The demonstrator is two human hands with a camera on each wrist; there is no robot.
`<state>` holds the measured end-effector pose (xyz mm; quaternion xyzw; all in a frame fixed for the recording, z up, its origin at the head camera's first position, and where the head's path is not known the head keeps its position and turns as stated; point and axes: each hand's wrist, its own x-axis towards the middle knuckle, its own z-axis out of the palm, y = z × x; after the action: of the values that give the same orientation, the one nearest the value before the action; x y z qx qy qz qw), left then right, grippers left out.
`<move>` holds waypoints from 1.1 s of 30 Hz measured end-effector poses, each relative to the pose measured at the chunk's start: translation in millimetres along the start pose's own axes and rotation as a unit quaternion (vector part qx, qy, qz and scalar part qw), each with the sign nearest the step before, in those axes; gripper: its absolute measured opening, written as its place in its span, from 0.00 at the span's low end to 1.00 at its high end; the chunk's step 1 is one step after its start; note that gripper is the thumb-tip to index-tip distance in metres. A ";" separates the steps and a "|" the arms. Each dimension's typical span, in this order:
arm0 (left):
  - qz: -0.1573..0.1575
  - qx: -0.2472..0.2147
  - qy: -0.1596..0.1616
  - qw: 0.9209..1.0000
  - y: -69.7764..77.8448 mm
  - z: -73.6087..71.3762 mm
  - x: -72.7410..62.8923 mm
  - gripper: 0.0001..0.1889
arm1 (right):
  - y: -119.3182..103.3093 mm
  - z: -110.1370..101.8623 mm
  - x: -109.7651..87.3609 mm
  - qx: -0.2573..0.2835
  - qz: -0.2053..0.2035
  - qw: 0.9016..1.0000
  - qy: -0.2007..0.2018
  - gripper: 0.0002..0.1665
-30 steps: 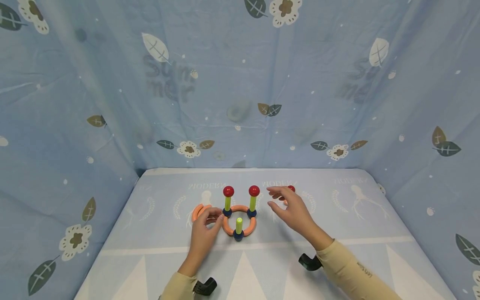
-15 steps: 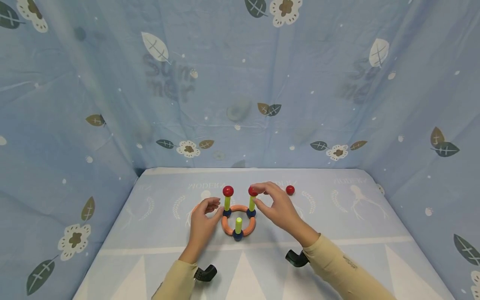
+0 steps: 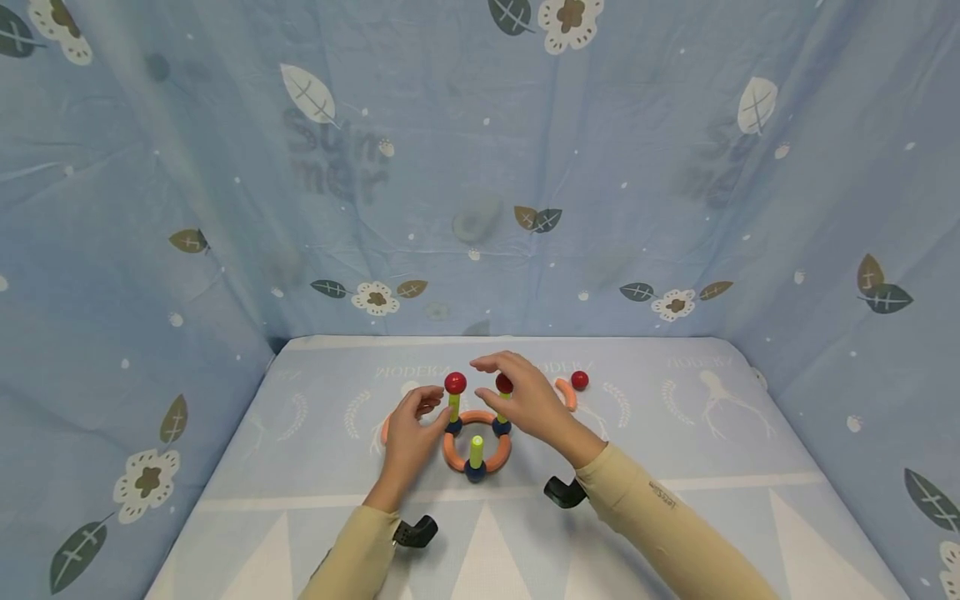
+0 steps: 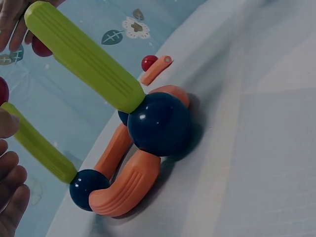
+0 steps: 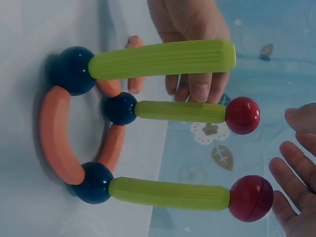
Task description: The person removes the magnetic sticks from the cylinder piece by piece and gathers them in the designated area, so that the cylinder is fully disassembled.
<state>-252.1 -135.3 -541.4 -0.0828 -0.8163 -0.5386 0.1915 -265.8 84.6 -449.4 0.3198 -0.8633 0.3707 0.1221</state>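
A ring of curved orange rods (image 3: pixel 498 457) joined by navy balls (image 3: pixel 475 471) lies on the table. Three lime green sticks (image 5: pixel 163 59) rise from the navy balls. Red balls (image 5: pixel 252 198) cap the two rear sticks; the front stick has a bare top. My left hand (image 3: pixel 411 429) hovers beside the left rear stick, thumb and fingers apart and relaxed. Above the ring, my right hand (image 3: pixel 528 404) has its thumb and fingers spread, partly covering the right rear red ball (image 3: pixel 504 382) in the head view. Neither hand grips anything.
To the right rear lie a loose red ball (image 3: pixel 580 381) and a curved orange rod (image 3: pixel 567 394). More orange rod (image 3: pixel 385 429) shows behind my left hand. A patterned blue curtain (image 3: pixel 480 167) surrounds the table (image 3: pixel 675 442).
My right hand has moved left from near the loose red ball, over to the ring's capped sticks. The left hand has risen slightly, staying beside the left stick.
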 end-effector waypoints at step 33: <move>0.001 -0.009 -0.016 1.000 -0.8 3.7 9.6 0.10 | -9.2 20.2 35.5 -0.087 -0.019 0.989 -0.117 0.21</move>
<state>-261.9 -132.9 -539.5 -0.0943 -0.8142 -0.5444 0.1783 -286.5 48.9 -442.4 0.3653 -0.8945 0.2519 0.0547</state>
